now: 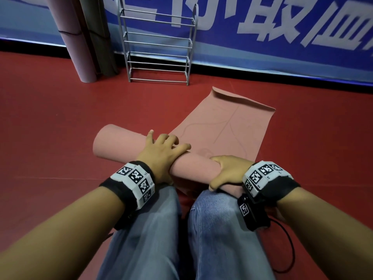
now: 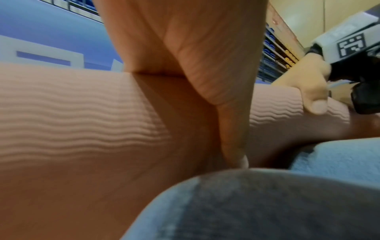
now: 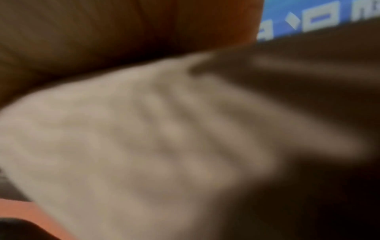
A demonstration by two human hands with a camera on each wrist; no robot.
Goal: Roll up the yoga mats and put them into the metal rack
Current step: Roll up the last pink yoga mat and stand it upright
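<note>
A pink yoga mat lies on the red floor, its near part wound into a roll [image 1: 121, 146] and its flat part [image 1: 222, 122] stretching away to the right. My left hand [image 1: 163, 147] grips the middle of the roll, fingers curled over the top. The left wrist view shows its thumb [image 2: 232, 129] down the ribbed near side of the roll [image 2: 72, 105]. My right hand [image 1: 228, 170] grips the roll's right end, thumb on the near side. The right wrist view is a blur of ribbed mat [image 3: 133, 138]. The metal rack [image 1: 159, 47] stands against the blue banner, its shelves bare.
Two rolled mats stand upright left of the rack, one pink [image 1: 74, 37] and one dark [image 1: 101, 37]. My knees in blue jeans [image 1: 161, 229] are just behind the roll. The blue banner [image 1: 282, 27] runs along the back of the red floor [image 1: 50, 118].
</note>
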